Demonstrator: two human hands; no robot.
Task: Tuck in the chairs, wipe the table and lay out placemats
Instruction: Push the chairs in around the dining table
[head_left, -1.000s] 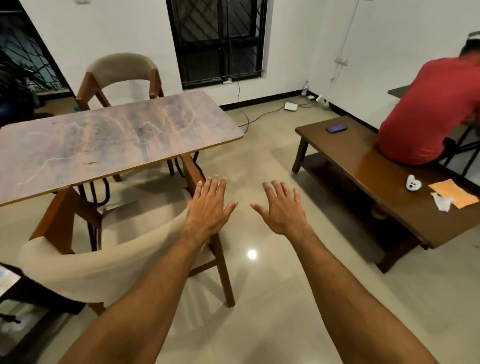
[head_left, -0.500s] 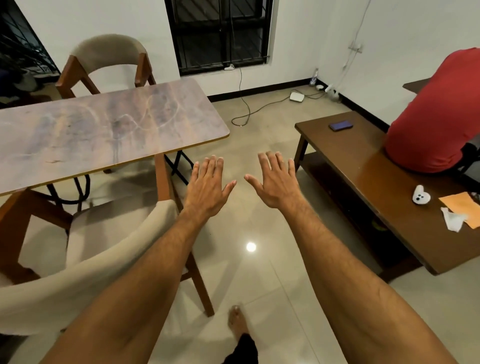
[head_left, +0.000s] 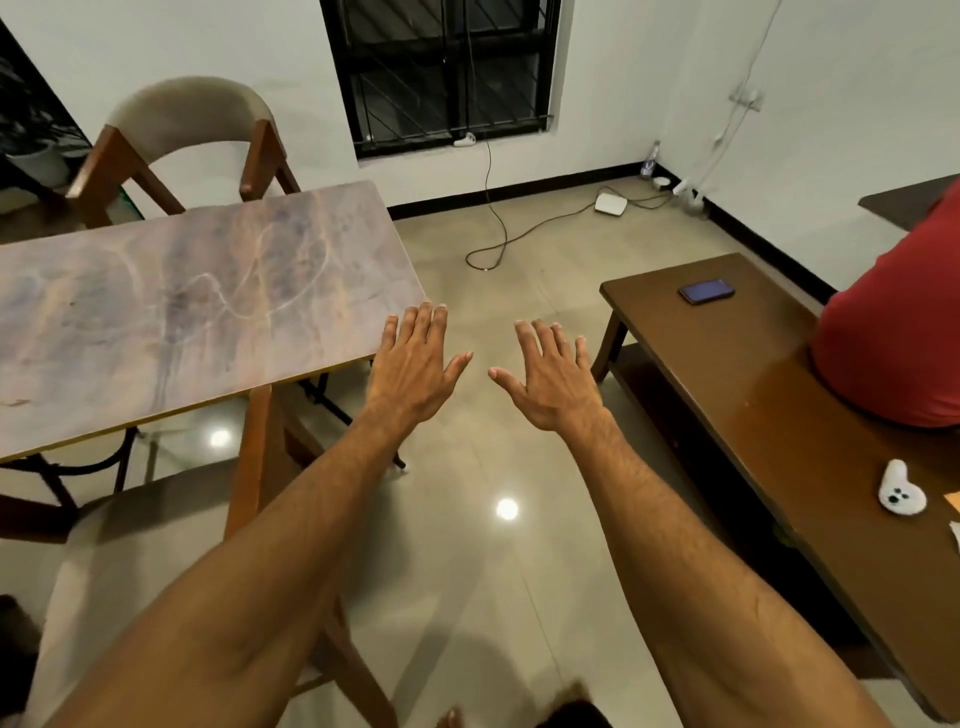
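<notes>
Head view, the only view supplied. Both arms are stretched forward, palms down. The left hand (head_left: 413, 366) has its fingers spread and slack, grasping nothing; it hangs over the near right corner of the table (head_left: 197, 306), and contact cannot be confirmed. The right hand (head_left: 553, 379) is likewise splayed and empty, over bare floor between the table and the bench (head_left: 737, 374). Change noted: against the pictures of a second and half a second ago, the camera has come closer to the table, the near chair (head_left: 104, 571) has dropped to the lower left of the frame, and the hands have gone from above that chair's back to the table corner. The near chair's seat sits partly under the table edge, its back well out; the far chair (head_left: 192, 135) stands at the opposite long side, also not pushed in. The tabletop carries pale smears and no placemats; no cloth or placemat is in view. Judgement: the task is at its opening, neither chair tucked, wiping and laying not yet begun. A person in red (head_left: 893, 322) sits on the bench near a phone (head_left: 706, 291) and a white controller (head_left: 901, 491).
</notes>
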